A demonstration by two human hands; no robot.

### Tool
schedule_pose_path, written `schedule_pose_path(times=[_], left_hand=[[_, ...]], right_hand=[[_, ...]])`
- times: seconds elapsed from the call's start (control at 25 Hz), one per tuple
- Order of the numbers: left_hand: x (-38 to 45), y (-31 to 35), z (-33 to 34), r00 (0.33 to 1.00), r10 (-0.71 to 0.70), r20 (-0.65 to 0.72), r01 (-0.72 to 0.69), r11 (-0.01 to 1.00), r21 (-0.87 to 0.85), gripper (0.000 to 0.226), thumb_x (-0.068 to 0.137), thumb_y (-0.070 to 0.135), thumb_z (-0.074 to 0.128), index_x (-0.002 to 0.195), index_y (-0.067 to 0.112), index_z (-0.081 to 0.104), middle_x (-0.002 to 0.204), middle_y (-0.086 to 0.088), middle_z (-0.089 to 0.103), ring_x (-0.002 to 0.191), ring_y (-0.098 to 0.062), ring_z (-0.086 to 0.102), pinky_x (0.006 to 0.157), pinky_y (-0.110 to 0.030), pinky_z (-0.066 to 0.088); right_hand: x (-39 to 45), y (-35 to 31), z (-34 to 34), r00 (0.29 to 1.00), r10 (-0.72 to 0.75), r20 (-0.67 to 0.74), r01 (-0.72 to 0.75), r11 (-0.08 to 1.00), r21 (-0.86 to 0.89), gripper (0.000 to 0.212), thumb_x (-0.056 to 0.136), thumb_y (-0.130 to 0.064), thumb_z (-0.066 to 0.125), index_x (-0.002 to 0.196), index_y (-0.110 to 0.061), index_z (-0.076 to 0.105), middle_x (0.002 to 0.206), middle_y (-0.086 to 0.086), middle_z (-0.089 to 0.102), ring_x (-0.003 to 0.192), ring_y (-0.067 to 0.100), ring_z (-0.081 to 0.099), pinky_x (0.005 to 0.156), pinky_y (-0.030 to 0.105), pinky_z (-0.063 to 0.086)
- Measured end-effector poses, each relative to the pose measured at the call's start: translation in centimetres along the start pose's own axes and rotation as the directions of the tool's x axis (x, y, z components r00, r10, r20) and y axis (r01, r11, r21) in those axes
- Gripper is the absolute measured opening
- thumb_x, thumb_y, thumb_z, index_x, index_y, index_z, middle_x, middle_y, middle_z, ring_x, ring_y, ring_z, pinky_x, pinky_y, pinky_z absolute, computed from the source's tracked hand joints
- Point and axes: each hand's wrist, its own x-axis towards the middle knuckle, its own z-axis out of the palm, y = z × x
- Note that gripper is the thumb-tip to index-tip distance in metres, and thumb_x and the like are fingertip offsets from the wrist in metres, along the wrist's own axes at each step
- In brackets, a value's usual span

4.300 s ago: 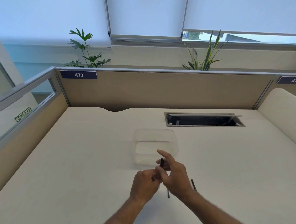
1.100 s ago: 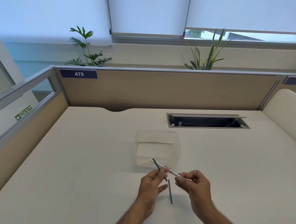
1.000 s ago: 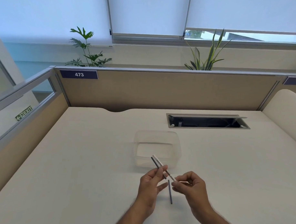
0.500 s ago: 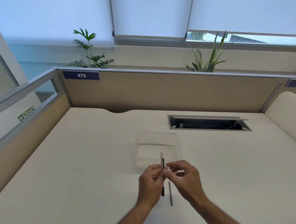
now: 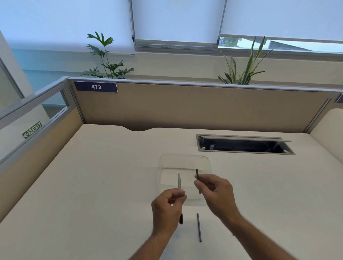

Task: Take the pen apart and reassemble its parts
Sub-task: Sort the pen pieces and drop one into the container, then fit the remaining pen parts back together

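left hand [image 5: 166,208]: fingers curl over the middle of the white pen tube [image 5: 179,181]; the join to the dark end [image 5: 181,220] below the palm is hidden.
right hand [image 5: 217,194]: fingertips cover the middle of the thin dark piece [image 5: 197,174]; too small to name.
both forearms: cut off by the bottom edge.
clear container [image 5: 184,158]: near rim lost behind the hands.
desk slot [image 5: 245,145]: contents too dark to tell.
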Motion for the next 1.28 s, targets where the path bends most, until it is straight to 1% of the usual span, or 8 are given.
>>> schedule_pose_path(times=[0.08, 0.28, 0.48, 0.76, 1.0, 1.08, 1.16, 1.28], left_hand=[[0.7, -0.1, -0.1, 0.999, -0.019, -0.029, 0.019, 1.000, -0.017, 0.025, 0.075, 0.003, 0.081, 0.074, 0.024, 0.069, 0.077, 0.011, 0.074, 0.072, -0.009, 0.071, 0.066, -0.033, 0.061], [1.6, 0.2, 0.2, 0.998, -0.012, -0.062, 0.010, 0.999, -0.031, 0.031, 0.078, 0.008, 0.080, 0.095, 0.029, 0.065, 0.081, 0.017, 0.074, 0.074, -0.006, 0.071, 0.062, -0.019, 0.057], [1.5, 0.2, 0.3, 0.998, 0.033, -0.050, -0.031, 0.999, 0.031, 0.025, 0.081, 0.016, 0.078, 0.086, 0.038, 0.067, 0.084, 0.025, 0.071, 0.074, -0.002, 0.069, 0.060, -0.013, 0.054], [1.6, -0.2, 0.1, 0.998, 0.043, -0.040, -0.041, 0.997, 0.065, 0.021, 0.080, 0.019, 0.079, 0.081, 0.037, 0.067, 0.081, 0.023, 0.071, 0.073, -0.005, 0.069, 0.057, -0.013, 0.053], [1.4, -0.2, 0.3, 0.998, 0.050, -0.026, -0.048, 0.996, 0.073, 0.022, 0.079, 0.020, 0.080, 0.080, 0.038, 0.066, 0.081, 0.023, 0.071, 0.073, -0.005, 0.069, 0.058, -0.014, 0.054], [1.3, -0.4, 0.3, 0.999, 0.039, -0.020, -0.037, 0.997, 0.067, 0.020, 0.079, 0.020, 0.080, 0.080, 0.036, 0.067, 0.081, 0.022, 0.071, 0.072, -0.005, 0.069, 0.057, -0.015, 0.054], [1.3, -0.4, 0.4, 0.999, 0.033, -0.014, -0.032, 0.997, 0.066, 0.019, 0.079, 0.019, 0.080, 0.080, 0.034, 0.068, 0.080, 0.021, 0.071, 0.072, -0.005, 0.069, 0.058, -0.015, 0.054], [1.2, -0.6, 0.5, 1.000, 0.017, -0.012, -0.016, 0.997, 0.070, 0.018, 0.079, 0.020, 0.080, 0.079, 0.033, 0.068, 0.079, 0.022, 0.071, 0.072, -0.004, 0.069, 0.058, -0.014, 0.053]], right_hand=[[2.0, 0.4, -0.2, 0.997, -0.076, 0.014, 0.077, 0.980, -0.182, 0.018, 0.083, -0.011, 0.077, 0.099, -0.018, 0.078, 0.087, -0.006, 0.076, 0.075, 0.004, 0.071, 0.072, 0.016, 0.057], [7.1, 2.2, 0.2, 0.952, -0.144, 0.270, 0.278, 0.775, -0.568, 0.019, 0.087, -0.015, 0.071, 0.105, -0.014, 0.077, 0.093, 0.006, 0.076, 0.081, 0.022, 0.067, 0.076, 0.036, 0.055], [9.9, 3.5, 1.7, 0.907, -0.096, 0.410, 0.385, 0.583, -0.716, 0.022, 0.092, -0.017, 0.064, 0.112, -0.015, 0.073, 0.108, 0.008, 0.073, 0.099, 0.028, 0.065, 0.085, 0.041, 0.053], [9.0, 3.9, 1.2, 0.926, -0.190, 0.327, 0.374, 0.597, -0.710, 0.032, 0.090, -0.016, 0.069, 0.121, -0.015, 0.067, 0.117, 0.006, 0.073, 0.105, 0.028, 0.064, 0.088, 0.042, 0.053], [5.0, 2.9, 0.0, 0.952, -0.257, 0.166, 0.306, 0.786, -0.538, 0.007, 0.080, -0.019, 0.077, 0.085, -0.017, 0.073, 0.075, -0.004, 0.073, 0.057, 0.006, 0.060, 0.058, 0.021, 0.052], [3.1, 3.2, -0.2, 0.972, -0.162, 0.173, 0.228, 0.836, -0.499, 0.008, 0.077, -0.023, 0.079, 0.075, -0.020, 0.072, 0.065, -0.009, 0.069, 0.052, 0.002, 0.057, 0.055, 0.018, 0.049], [1.4, 4.0, -0.2, 0.975, 0.047, 0.218, 0.073, 0.856, -0.512, 0.010, 0.075, -0.029, 0.078, 0.072, -0.022, 0.071, 0.062, -0.010, 0.067, 0.055, 0.002, 0.059, 0.058, 0.020, 0.052], [-0.5, 5.5, 0.2, 0.873, 0.386, 0.297, -0.116, 0.757, -0.643, 0.017, 0.070, -0.038, 0.077, 0.069, -0.022, 0.068, 0.070, -0.008, 0.069, 0.066, 0.008, 0.064, 0.065, 0.026, 0.055]])
